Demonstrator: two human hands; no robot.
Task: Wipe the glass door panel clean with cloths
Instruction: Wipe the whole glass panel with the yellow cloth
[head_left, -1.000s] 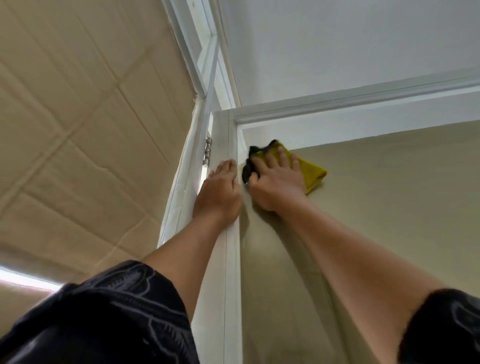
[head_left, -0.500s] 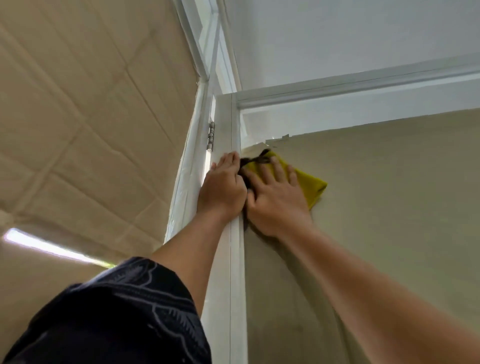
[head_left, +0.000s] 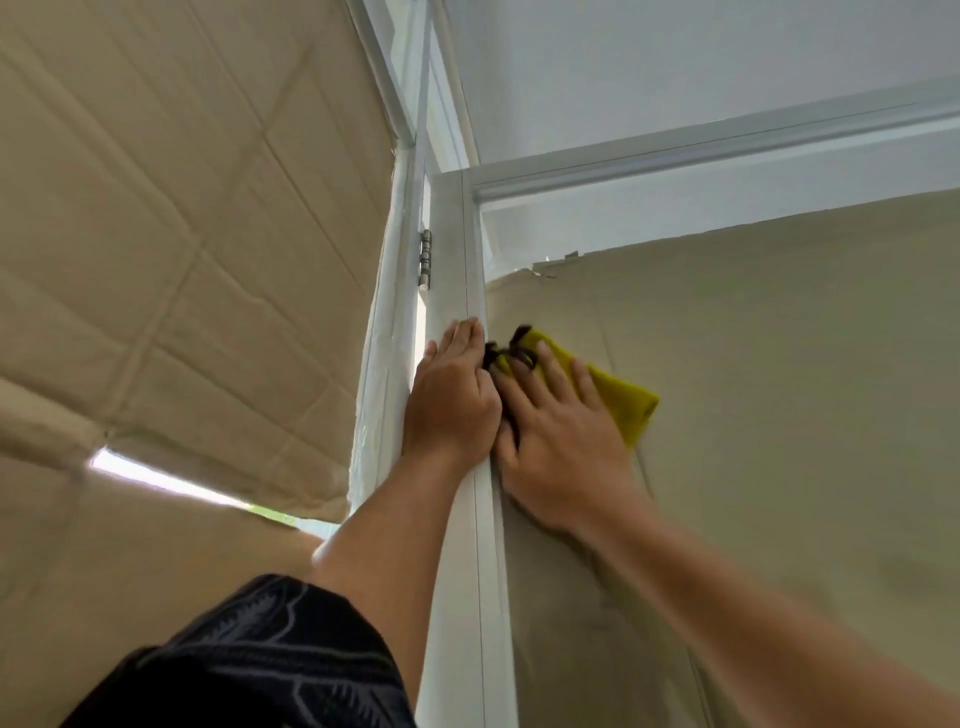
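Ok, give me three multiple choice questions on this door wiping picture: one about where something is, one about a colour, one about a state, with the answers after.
1. Where does the left hand rest?
A. on the white door frame
B. on a door handle
C. on a bucket

2. What colour is the cloth under the right hand?
A. blue
B. yellow
C. red

3. How are the hands' fingers on the right side set?
A. curled in a fist off the glass
B. straight and spread, pressing the cloth on the glass door panel
C. pinching a spray bottle

Answers: 1 A, the palm and fingers lie flat along the frame. 2 B, bright yellow shows past the fingers. 3 B, the fingers lie flat over the cloth against the panel.
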